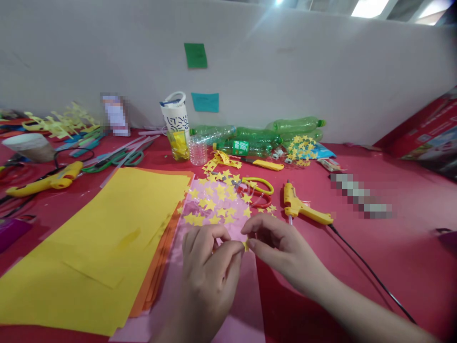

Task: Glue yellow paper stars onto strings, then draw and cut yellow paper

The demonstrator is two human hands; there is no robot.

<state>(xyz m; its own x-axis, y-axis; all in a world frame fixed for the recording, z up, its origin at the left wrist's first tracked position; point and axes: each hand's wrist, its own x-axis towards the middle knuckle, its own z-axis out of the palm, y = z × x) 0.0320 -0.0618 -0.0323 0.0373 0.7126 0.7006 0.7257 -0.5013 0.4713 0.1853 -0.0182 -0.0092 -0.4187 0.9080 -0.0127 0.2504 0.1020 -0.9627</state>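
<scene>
Both my hands meet over the pink paper (246, 305) in the lower middle. My left hand (212, 267) is closed, its thumb and bent index finger pinching a small yellow paper star (246, 245), which is mostly hidden by the fingers. My right hand (282, 245) grips the other side of the star between thumb and fingertips. Several cut yellow stars (214, 218) lie scattered on the pink paper just beyond my fingers. Past them are scissors (262, 200) with one red and one yellow handle loop.
Yellow sheets (103, 238) over orange ones (153, 281) cover the left. A yellow glue gun (303, 209) with a black cord lies right. Green plastic bottles (259, 136), a patterned tumbler (174, 116) and a yellow cutter (266, 165) line the back by the wall. Another glue gun (53, 181) lies far left.
</scene>
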